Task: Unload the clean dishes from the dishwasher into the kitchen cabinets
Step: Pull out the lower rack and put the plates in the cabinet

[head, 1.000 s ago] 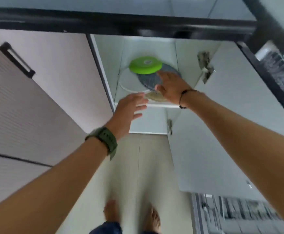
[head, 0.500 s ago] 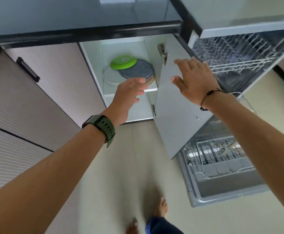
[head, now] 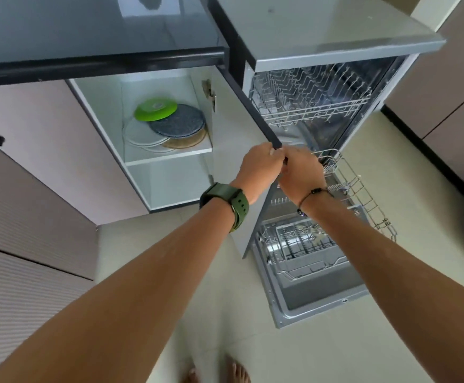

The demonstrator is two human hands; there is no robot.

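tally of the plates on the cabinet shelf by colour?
Green plate: 1
Dark speckled grey plate: 1
Tan plate: 1
Clear or white plates: at least 2, edges overlap so the exact number is unclear
Total: at least 5

A single head-worn wide-angle camera looked steeply down and forward from above the person's outstretched forearms. It faced the open cabinet point(head: 167, 150) at upper left and the open dishwasher point(head: 322, 106) at upper right, both near, with straight lines bowed by the lens. The left hand point(head: 258, 167) and right hand point(head: 300, 172) sat at frame centre, close to the lens. Bare feet point(head: 217, 374) showed at the bottom edge. No second view overlapped.
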